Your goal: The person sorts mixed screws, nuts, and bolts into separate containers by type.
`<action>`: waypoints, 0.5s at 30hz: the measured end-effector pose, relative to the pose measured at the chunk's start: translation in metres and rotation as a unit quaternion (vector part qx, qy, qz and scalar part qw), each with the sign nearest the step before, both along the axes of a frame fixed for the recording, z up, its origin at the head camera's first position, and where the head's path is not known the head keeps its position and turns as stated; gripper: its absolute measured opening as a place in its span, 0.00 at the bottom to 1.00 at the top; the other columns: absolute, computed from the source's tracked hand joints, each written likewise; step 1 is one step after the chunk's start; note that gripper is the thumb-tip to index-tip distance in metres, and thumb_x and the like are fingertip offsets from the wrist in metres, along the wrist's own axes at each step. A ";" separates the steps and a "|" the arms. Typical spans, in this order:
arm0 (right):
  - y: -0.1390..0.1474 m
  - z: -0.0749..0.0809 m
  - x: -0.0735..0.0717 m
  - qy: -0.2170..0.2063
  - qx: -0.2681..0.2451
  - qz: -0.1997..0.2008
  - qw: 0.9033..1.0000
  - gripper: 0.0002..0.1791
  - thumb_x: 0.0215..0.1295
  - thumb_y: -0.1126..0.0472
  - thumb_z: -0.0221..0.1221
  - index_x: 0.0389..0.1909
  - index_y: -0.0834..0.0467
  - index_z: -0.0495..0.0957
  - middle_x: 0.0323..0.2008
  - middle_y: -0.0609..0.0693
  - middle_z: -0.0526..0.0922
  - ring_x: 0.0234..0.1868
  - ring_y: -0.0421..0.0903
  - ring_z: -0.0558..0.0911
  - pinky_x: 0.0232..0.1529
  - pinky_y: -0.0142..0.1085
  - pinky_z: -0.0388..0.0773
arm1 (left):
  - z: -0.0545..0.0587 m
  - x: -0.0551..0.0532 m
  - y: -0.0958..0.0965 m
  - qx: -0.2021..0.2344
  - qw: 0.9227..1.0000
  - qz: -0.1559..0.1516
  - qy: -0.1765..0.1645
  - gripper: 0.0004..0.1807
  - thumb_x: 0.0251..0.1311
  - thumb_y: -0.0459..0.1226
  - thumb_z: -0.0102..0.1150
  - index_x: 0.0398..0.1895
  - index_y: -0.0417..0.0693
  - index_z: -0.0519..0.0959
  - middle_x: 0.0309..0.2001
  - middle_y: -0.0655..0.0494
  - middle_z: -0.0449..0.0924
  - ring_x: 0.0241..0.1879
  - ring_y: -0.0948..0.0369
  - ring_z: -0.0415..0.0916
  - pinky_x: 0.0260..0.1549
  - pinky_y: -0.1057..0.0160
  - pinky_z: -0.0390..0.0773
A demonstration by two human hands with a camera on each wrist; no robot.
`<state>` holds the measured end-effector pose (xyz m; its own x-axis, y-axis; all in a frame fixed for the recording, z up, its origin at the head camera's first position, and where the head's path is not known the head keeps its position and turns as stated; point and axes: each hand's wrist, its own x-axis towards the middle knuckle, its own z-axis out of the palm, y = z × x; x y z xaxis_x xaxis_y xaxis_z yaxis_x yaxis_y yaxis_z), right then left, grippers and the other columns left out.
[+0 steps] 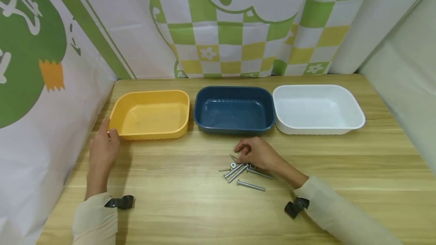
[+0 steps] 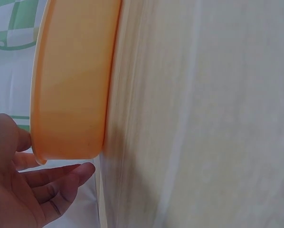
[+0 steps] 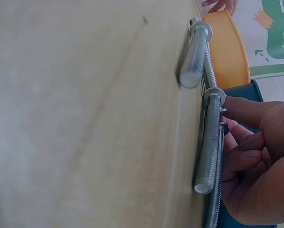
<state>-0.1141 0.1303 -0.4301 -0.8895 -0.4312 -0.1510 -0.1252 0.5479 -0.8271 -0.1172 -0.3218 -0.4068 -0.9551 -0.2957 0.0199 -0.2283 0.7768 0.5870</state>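
My left hand (image 1: 103, 148) holds the front left corner of a yellow plastic box (image 1: 150, 136), thumb and forefinger at its rim; the other fingers bend loosely below in the left wrist view. At the middle of the table, my right hand (image 1: 260, 154) reaches down with bent fingers into a small heap of hardware. Silver bolts (image 1: 251, 185), a nut (image 1: 233, 165) and thin brass-coloured screws (image 1: 224, 169) lie there. Bolts (image 3: 208, 142) hide the right fingertips in the right wrist view, so I cannot tell what they pinch.
A dark blue box (image 1: 235, 129) stands in the middle of the row, with a white box (image 1: 316, 129) close against its right side. All three boxes have bare floors. Behind the wooden table (image 1: 177, 207) hangs a patterned cloth (image 1: 231, 33).
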 end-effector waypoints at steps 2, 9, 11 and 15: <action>0.000 0.000 0.000 0.002 0.002 0.002 1.000 0.12 0.52 0.71 0.72 0.38 0.62 0.85 0.22 0.45 0.80 0.26 0.40 0.78 0.31 0.35 0.74 | 0.000 0.000 0.001 -0.002 1.000 0.000 0.003 0.31 0.78 0.42 0.31 0.80 0.41 0.49 0.56 0.25 0.72 0.53 0.32 0.69 0.49 0.33 0.67; -0.003 0.000 0.000 0.050 0.043 0.026 0.997 0.08 0.51 0.71 0.70 0.31 0.59 0.85 0.21 0.42 0.80 0.25 0.37 0.78 0.34 0.35 0.75 | 0.001 0.002 0.002 -0.003 1.000 -0.003 0.012 0.31 0.78 0.42 0.30 0.79 0.39 0.50 0.53 0.26 0.72 0.48 0.36 0.69 0.47 0.34 0.67; -0.004 0.001 0.000 0.061 0.054 0.031 0.996 0.07 0.50 0.72 0.68 0.29 0.58 0.85 0.21 0.41 0.80 0.25 0.36 0.77 0.33 0.35 0.75 | 0.001 0.002 0.002 -0.002 1.000 -0.004 0.009 0.31 0.78 0.43 0.30 0.79 0.40 0.50 0.52 0.27 0.72 0.47 0.36 0.69 0.47 0.35 0.67; -0.005 0.001 0.000 0.076 0.063 0.033 0.995 0.08 0.48 0.72 0.66 0.26 0.56 0.85 0.21 0.40 0.80 0.25 0.36 0.77 0.32 0.34 0.74 | 0.001 0.003 0.001 0.002 1.000 -0.007 0.006 0.31 0.78 0.43 0.30 0.80 0.40 0.49 0.49 0.29 0.72 0.45 0.38 0.68 0.44 0.36 0.68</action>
<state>-0.1144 0.1257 -0.4289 -0.8768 -0.4752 -0.0733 -0.2829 0.6331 -0.7205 -0.1146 -0.3204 -0.4060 -0.9586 -0.2830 0.0308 -0.2104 0.7771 0.5931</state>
